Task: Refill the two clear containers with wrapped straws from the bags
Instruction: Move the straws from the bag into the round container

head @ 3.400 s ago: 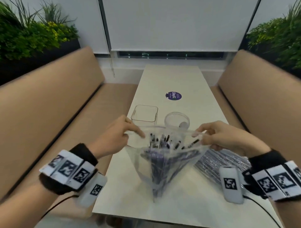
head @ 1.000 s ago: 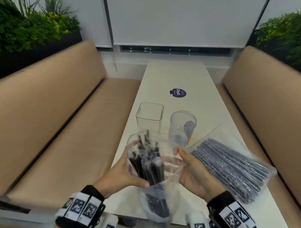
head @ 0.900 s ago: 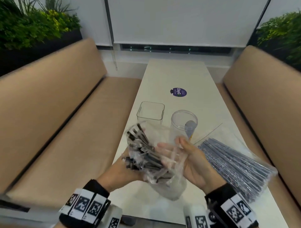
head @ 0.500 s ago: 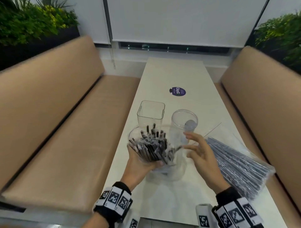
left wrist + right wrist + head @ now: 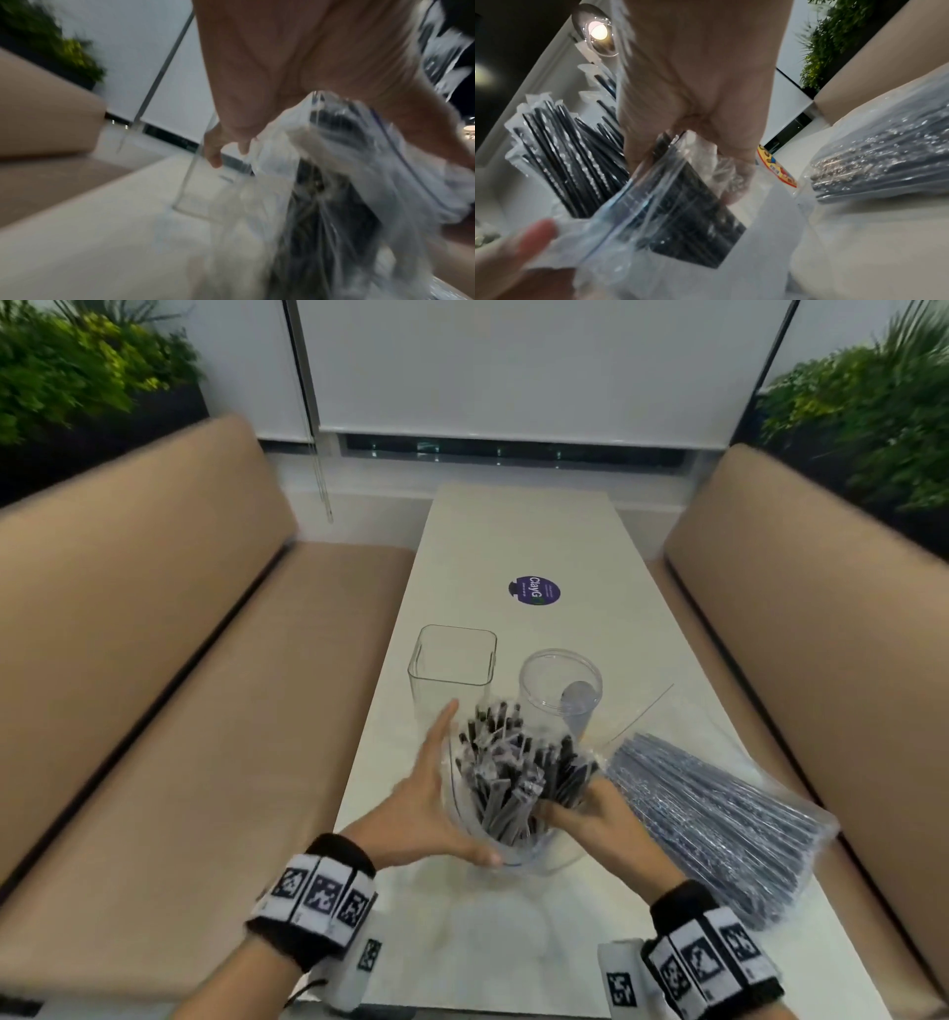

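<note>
A clear bag of black wrapped straws [image 5: 506,783] stands upright on the white table [image 5: 513,942], its mouth open at the top. My left hand [image 5: 436,793] cups the bag's left side, fingers straight up and thumb along its bottom. My right hand [image 5: 575,814] reaches in from the right and grips a bundle of the black straws [image 5: 577,152]. Just behind stand the square clear container [image 5: 452,660] and the round clear container [image 5: 560,680], neither holding straws. In the left wrist view the bag [image 5: 359,182] lies under my thumb, the fingers [image 5: 218,146] loose near the square container.
A second bag of wrapped straws [image 5: 708,824] lies flat on the table to the right, also in the right wrist view [image 5: 885,162]. A purple round sticker [image 5: 534,591] marks the table farther back. Tan benches [image 5: 154,685] flank both sides.
The bag, earlier lifted and tipped between both hands, now stands on the table. My right hand has gone from hovering open beside it to gripping the straws; my left fingers have straightened.
</note>
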